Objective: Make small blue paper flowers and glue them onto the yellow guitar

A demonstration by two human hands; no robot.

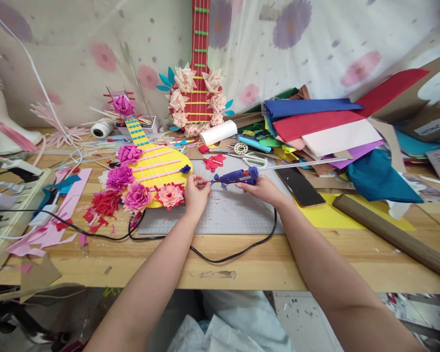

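My right hand (263, 189) grips a blue hot glue gun (236, 176), its nozzle pointing left and a long clear glue stick (308, 163) sticking out of its back. Close to the nozzle, my left hand (197, 191) is closed in a pinch on a small blue paper piece (216, 178), whose exact shape is hard to make out. Left of that hand lies a yellow paper guitar (159, 166) with pink strips, strings and pink and purple paper flowers (136, 195). A dark blue paper flower (185, 168) sits on its right edge.
A grey cutting mat (242, 215) lies beneath my hands, with the gun's black cord (220, 260) looping in front. Scissors (254, 159), a phone (302, 188) and piled coloured paper (322, 124) are to the right. A red paper guitar (198, 98) stands behind; a power strip (18, 220) is left.
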